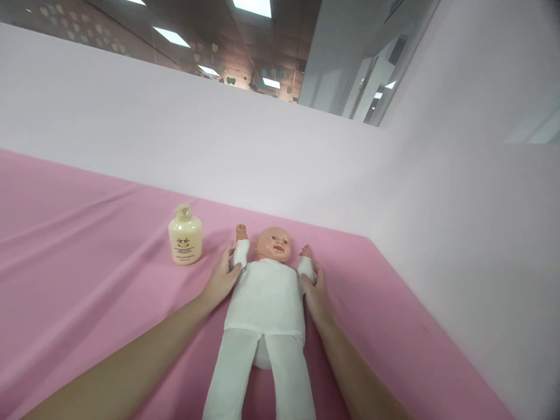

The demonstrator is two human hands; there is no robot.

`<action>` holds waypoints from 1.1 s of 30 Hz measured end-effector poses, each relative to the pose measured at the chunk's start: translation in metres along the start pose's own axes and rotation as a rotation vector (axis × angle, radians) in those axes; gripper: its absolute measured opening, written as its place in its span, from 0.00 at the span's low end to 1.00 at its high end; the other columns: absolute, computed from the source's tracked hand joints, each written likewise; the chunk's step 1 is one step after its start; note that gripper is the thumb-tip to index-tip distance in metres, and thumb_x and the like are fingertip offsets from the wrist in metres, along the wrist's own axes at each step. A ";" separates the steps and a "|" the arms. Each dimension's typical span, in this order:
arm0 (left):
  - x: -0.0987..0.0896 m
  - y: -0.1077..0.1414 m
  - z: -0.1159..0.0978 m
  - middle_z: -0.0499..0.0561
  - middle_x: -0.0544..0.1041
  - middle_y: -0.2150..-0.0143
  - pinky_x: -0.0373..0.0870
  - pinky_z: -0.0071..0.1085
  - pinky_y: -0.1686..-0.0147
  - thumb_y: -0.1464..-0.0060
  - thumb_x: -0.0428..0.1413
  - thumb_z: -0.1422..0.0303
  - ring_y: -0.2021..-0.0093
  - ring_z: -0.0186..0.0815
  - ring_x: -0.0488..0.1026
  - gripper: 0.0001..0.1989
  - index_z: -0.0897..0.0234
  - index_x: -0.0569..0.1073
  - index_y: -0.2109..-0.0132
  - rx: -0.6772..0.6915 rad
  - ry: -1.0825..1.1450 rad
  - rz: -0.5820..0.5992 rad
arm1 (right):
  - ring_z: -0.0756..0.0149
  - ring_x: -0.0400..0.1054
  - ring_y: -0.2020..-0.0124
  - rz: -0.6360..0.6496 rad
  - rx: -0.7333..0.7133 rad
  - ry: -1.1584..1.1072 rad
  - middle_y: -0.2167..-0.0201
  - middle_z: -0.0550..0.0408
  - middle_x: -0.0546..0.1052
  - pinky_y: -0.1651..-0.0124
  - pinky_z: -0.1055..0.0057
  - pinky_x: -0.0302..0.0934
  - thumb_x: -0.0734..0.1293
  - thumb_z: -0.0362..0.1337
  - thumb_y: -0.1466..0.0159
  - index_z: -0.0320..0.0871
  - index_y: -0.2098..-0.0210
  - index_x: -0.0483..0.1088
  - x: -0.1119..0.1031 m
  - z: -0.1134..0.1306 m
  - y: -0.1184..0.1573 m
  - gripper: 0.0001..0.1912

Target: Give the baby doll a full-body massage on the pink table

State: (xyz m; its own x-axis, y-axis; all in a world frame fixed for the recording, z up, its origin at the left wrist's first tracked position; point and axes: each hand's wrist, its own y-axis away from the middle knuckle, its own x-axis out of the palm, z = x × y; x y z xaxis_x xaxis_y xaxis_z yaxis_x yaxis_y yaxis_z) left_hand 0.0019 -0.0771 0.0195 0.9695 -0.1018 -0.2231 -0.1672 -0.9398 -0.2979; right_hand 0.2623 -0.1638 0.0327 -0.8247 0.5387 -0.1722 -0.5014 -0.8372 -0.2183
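A baby doll (266,297) in white cloth lies on its back, its head toward the wall and its arms raised beside the head. My left hand (222,277) is closed round the doll's arm at the left, thumb on the near side. Round the doll's other arm, at the right, my right hand (315,291) is wrapped in the same way. Both of the doll's small hands stick up above my fingers. The ends of its legs run out of view at the bottom.
A pale yellow pump bottle (185,236) with a printed label stands left of the doll. Pink cloth (109,280) with some creases covers the surface. White walls (196,140) rise behind and at the right, with a window (245,52) above.
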 end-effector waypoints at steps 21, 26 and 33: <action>0.007 0.011 -0.007 0.56 0.70 0.48 0.72 0.42 0.48 0.52 0.52 0.76 0.47 0.43 0.72 0.22 0.60 0.61 0.48 0.366 -0.092 -0.007 | 0.61 0.66 0.50 -0.113 -0.343 -0.063 0.52 0.51 0.64 0.45 0.60 0.63 0.68 0.44 0.37 0.49 0.51 0.54 0.006 0.000 0.012 0.22; 0.007 0.007 -0.005 0.57 0.68 0.45 0.69 0.44 0.42 0.47 0.53 0.73 0.42 0.43 0.69 0.23 0.60 0.58 0.45 0.281 -0.085 -0.061 | 0.62 0.67 0.56 -0.119 -0.234 0.021 0.55 0.53 0.66 0.51 0.62 0.65 0.68 0.50 0.36 0.49 0.51 0.56 0.004 0.004 0.010 0.22; 0.003 -0.004 0.008 0.58 0.68 0.42 0.68 0.45 0.42 0.41 0.54 0.66 0.42 0.43 0.70 0.22 0.59 0.60 0.40 0.149 -0.088 -0.108 | 0.54 0.68 0.46 -0.087 -0.161 0.128 0.49 0.48 0.71 0.43 0.56 0.63 0.67 0.51 0.37 0.47 0.48 0.63 0.004 0.007 0.007 0.22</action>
State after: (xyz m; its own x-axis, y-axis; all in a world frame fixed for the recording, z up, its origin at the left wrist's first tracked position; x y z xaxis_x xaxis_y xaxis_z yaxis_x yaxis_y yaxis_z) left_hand 0.0045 -0.0716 0.0126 0.9650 0.0322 -0.2603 -0.0937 -0.8847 -0.4567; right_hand 0.2533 -0.1682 0.0370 -0.7349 0.6246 -0.2643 -0.5127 -0.7667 -0.3863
